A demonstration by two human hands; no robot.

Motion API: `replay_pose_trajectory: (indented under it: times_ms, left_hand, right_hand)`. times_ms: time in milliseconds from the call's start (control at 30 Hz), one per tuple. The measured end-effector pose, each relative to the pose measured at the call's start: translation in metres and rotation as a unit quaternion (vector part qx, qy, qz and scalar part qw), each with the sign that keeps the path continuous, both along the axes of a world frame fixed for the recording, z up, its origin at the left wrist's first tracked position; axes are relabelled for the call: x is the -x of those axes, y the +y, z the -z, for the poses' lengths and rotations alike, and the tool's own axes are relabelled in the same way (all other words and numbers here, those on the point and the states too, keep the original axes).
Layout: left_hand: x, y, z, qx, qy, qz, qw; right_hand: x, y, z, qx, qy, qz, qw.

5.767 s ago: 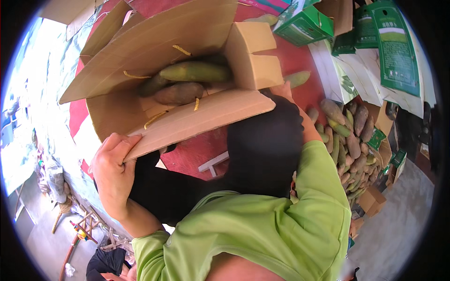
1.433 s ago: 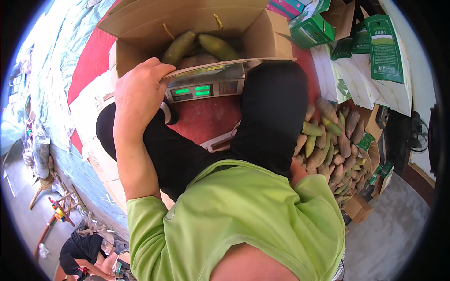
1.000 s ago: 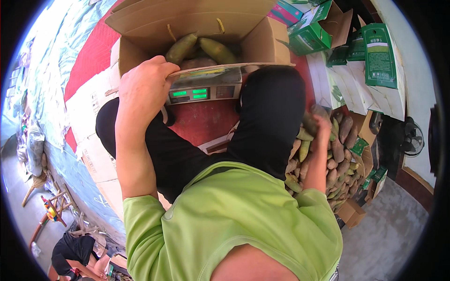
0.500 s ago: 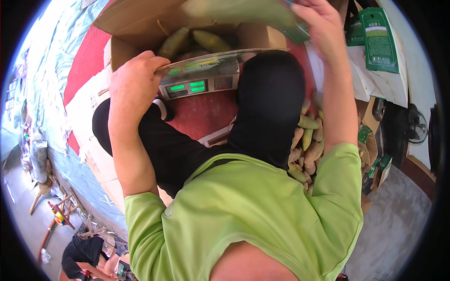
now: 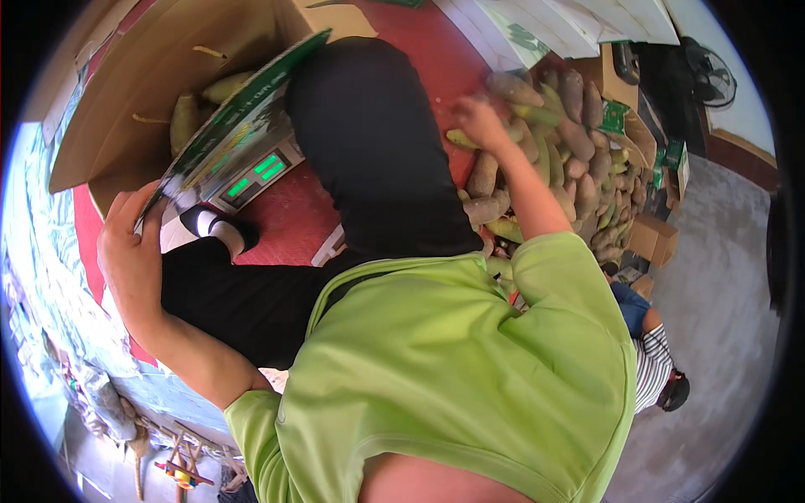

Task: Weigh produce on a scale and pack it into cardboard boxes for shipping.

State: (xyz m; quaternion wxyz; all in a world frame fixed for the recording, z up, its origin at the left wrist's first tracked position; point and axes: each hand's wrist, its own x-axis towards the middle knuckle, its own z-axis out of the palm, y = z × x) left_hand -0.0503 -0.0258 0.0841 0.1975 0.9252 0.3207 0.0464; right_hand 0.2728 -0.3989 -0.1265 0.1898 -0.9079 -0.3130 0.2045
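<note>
My left hand (image 5: pixel 130 230) grips the near corner of an open cardboard box (image 5: pixel 201 126), fingers wrapped over the edge of its green-and-white printed side. Inside lie a few long green radishes (image 5: pixel 183 121), partly hidden by that side. The box appears to rest on a digital scale (image 5: pixel 260 172) with lit green displays. To the right, my right hand (image 5: pixel 482 124) is over the left edge of a large pile of green and brown radishes (image 5: pixel 579 138). It is smeared by motion; a yellowish-green radish (image 5: pixel 461 139) lies just under its fingers, and I cannot tell whether they hold it.
My bent knee (image 5: pixel 369 109) stands between box and pile, on a red floor covering (image 5: pixel 285 222). White cartons (image 5: pixel 545 25) are at the top right. Behind the pile are small cardboard boxes (image 5: pixel 654 239) and a black fan (image 5: pixel 711 75). Another person (image 5: pixel 654 365) is at right.
My view has turned right, bringing more of the pile into sight. My right hand has gone from above the box, where it held a green item, to the pile. My left hand stays on the box.
</note>
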Motion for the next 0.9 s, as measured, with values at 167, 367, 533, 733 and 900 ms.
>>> replay_pose_trajectory:
  times_ms: [167, 367, 533, 733, 900]
  left_hand:
    - [-0.002, 0.001, 0.002, 0.007, 0.011, -0.014, 1.000]
    - [0.002, 0.004, 0.002, -0.016, -0.005, -0.009, 1.000]
    - [-0.005, 0.000, 0.000, 0.002, 0.000, -0.019, 1.000]
    - [0.000, -0.001, -0.004, 0.009, -0.003, -0.029, 1.000]
    - [-0.001, -0.002, -0.002, 0.012, -0.023, -0.023, 0.999]
  right_hand:
    - [0.045, -0.071, 0.054, 0.226, 0.095, -0.050, 0.968]
    - [0.090, -0.099, 0.055, 0.430, 0.130, -0.219, 0.866]
    - [0.125, -0.112, 0.070, 0.429, 0.104, -0.241, 0.864]
    - [0.123, -0.106, 0.076, 0.432, 0.105, -0.246, 0.861]
    - [0.097, -0.106, 0.063, 0.372, 0.129, -0.072, 0.916]
